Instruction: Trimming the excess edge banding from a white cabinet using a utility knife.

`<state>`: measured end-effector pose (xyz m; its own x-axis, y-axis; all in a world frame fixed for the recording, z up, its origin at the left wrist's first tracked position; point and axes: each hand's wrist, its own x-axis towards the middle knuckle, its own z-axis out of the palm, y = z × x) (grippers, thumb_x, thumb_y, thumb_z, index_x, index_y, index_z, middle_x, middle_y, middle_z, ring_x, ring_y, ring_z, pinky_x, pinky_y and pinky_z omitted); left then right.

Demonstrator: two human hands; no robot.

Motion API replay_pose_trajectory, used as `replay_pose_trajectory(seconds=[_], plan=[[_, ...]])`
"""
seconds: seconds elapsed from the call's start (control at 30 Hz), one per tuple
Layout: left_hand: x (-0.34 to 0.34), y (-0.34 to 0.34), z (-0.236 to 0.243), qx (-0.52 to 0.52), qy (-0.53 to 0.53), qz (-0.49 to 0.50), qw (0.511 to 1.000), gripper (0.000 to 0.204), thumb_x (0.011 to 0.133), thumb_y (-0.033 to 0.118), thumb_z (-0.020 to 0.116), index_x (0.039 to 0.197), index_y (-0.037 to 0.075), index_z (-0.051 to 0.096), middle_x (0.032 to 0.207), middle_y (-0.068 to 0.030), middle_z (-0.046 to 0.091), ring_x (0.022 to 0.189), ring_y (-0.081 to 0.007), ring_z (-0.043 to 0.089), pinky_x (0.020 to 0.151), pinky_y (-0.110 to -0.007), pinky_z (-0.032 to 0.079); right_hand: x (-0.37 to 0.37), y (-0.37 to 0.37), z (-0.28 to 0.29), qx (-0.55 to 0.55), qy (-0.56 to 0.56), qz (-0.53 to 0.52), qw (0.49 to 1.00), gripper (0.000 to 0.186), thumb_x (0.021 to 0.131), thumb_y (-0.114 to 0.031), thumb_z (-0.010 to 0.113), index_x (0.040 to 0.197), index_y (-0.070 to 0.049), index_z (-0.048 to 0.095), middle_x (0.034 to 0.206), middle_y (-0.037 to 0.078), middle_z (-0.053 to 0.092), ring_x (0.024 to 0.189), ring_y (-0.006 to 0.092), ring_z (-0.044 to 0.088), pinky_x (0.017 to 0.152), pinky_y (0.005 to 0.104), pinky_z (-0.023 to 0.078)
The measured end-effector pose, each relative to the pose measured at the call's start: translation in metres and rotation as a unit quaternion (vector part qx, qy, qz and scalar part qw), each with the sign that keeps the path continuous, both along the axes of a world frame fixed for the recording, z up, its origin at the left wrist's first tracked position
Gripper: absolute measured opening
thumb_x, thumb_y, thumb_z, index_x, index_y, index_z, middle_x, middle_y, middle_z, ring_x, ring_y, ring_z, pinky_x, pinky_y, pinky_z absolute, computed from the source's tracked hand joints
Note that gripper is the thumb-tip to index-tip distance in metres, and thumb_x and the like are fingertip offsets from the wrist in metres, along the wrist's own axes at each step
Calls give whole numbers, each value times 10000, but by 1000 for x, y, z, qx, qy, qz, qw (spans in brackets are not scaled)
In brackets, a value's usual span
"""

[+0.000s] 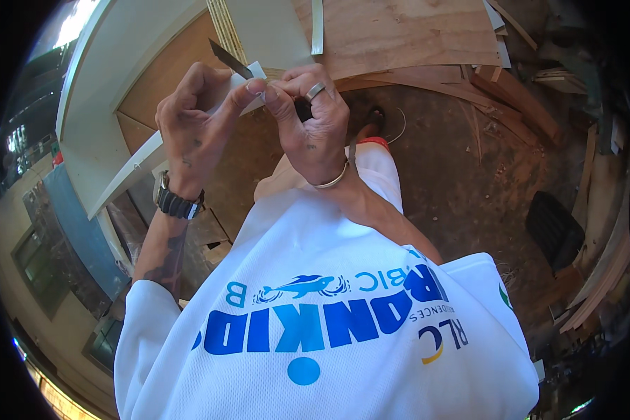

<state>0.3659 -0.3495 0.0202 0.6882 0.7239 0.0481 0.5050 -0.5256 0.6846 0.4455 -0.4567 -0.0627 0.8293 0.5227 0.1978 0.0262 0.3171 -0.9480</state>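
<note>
My left hand (197,119) pinches a white strip (257,71) between thumb and fingers. Close against it on the right, my right hand (313,119) is closed, its thumb and forefinger meeting near the strip's end. A dark, pointed knife blade (229,59) slants up and left from between the two hands, crossing beside the strip. It appears to come from my right fingers; any handle is hidden. Behind my left wrist, a long white band (127,171) curves down to the left; whether it joins the pinched strip is hidden by the hand.
Beyond my hands lie white panels (273,31) and a broad plywood sheet (413,35). Wood offcuts (514,105) are stacked at the right, above a brown floor (462,196). A black chair-like object (554,231) stands farther right. A blue panel (84,210) leans at the left.
</note>
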Motion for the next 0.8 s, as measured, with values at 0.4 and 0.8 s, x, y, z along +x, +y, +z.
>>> replay_pose_trajectory(seconds=[0.4,0.8], plan=[[1,1,0,13,41,-22,999,513,713,412,897,824,8,600,677,-60,639,617,-121,593,585,-286,482,7,-10,-3,-30,134,61,989,224,947,-204,706,865,-17,613,807,49,596,688,134,567,624,296,472],[-5,3,4,21,30,-57,998,474,700,347,917,932,42,640,799,-74,695,678,-153,649,655,-279,521,82,-48,-51,-32,520,46,852,353,1038,-391,519,991,-42,555,891,75,635,765,139,650,557,300,556]])
